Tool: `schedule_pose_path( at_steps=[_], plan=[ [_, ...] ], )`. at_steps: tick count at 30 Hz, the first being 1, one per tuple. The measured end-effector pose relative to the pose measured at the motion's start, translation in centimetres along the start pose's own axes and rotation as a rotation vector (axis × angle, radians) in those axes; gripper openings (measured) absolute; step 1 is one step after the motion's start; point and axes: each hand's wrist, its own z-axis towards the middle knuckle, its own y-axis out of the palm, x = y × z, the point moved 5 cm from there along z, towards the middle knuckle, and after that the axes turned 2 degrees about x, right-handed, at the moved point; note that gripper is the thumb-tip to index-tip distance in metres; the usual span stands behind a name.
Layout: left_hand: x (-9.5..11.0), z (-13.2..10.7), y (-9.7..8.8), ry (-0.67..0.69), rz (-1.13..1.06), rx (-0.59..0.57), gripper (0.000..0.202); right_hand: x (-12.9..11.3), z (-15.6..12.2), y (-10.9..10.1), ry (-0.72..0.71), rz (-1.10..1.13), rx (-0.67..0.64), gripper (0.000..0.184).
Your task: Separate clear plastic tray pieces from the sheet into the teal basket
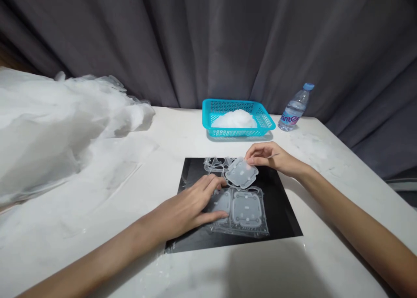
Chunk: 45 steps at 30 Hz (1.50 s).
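Note:
A black mat [283,215] lies on the white table with a clear plastic sheet of moulded shapes [247,211] on it. My left hand [192,206] rests flat on the sheet's left part, fingers stretched out. My right hand [270,157] pinches the edge of a loose clear plastic piece [241,173], which it holds tilted just above the sheet. A thin stick-like tool [273,156] also pokes out from between the fingers of that hand.
A turquoise basket [264,120] with white fluffy material stands behind the mat. A water bottle [296,107] stands to its right. A big heap of white filmy material [48,124] covers the table's left side. Grey curtains hang behind.

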Motion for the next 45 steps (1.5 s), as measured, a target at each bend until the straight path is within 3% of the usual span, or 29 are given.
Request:
schedule_pose_path(
  at_steps=[2,7,12,18,20,23,26,29,33,36,39,42,45],
  plan=[
    [0.0,-0.1,0.1,0.045,0.104,0.015,0.042,0.2,0.1,-0.1,-0.008,0.001,0.010,0.025],
    [-0.4,-1.0,1.0,0.112,0.436,0.185,0.043,0.1,0.0,0.1,0.008,0.033,0.019,0.025],
    [0.7,-0.5,0.7,0.163,0.669,0.199,0.053,0.3,0.1,0.2,0.007,0.015,0.031,0.025],
    [3.0,0.4,-0.5,0.256,0.572,0.394,0.041,-0.3,0.0,0.7,-0.074,0.010,0.049,0.020],
    [3.3,0.4,0.2,0.305,0.475,0.333,0.039,-0.9,-0.1,0.8,-0.117,-0.065,0.070,0.020],
    [3.3,0.5,1.7,0.356,0.341,0.138,0.029,-1.5,-0.1,0.6,-0.166,-0.203,0.115,0.023],
    [3.2,0.6,2.8,0.374,0.312,0.021,0.031,-2.1,0.2,-0.7,-0.253,-0.336,0.318,0.024],
    [3.0,0.7,3.2,0.379,0.326,-0.044,0.039,-2.6,1.8,-3.2,-0.286,-0.339,0.554,0.036],
    [2.6,0.8,3.2,0.353,0.348,-0.065,0.044,-2.7,5.7,-7.1,-0.107,-0.540,0.716,0.042],
    [2.3,1.0,3.1,0.338,0.360,-0.054,0.044,-2.0,7.6,-9.2,0.035,-0.658,0.759,0.027],
    [1.9,1.3,3.0,0.337,0.377,-0.016,0.045,-1.4,6.9,-10.2,0.091,-0.739,0.867,0.011],
    [1.9,1.3,2.7,0.382,0.390,0.025,0.044,-1.5,4.7,-9.8,0.034,-0.812,0.915,0.019],
    [2.1,1.0,2.4,0.428,0.418,0.039,0.038,-2.2,1.5,-7.4,-0.190,-0.776,0.824,0.038]
  ],
)
